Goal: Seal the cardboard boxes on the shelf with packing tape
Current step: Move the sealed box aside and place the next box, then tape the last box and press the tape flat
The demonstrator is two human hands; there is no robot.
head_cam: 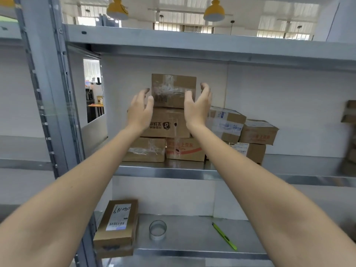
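Just above centre frame, the top box (174, 90) sits on a stack of boxes (167, 135) on the middle shelf (169, 171). Left hand (140, 109) and right hand (198, 105) flank it, fingers spread, holding nothing. Tape roll (158, 229) stands lower centre, near a green knife (224, 236).

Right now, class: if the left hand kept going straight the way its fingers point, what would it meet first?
Most likely the top box of the stack: the left hand reaches toward its left side, though depth is unclear.
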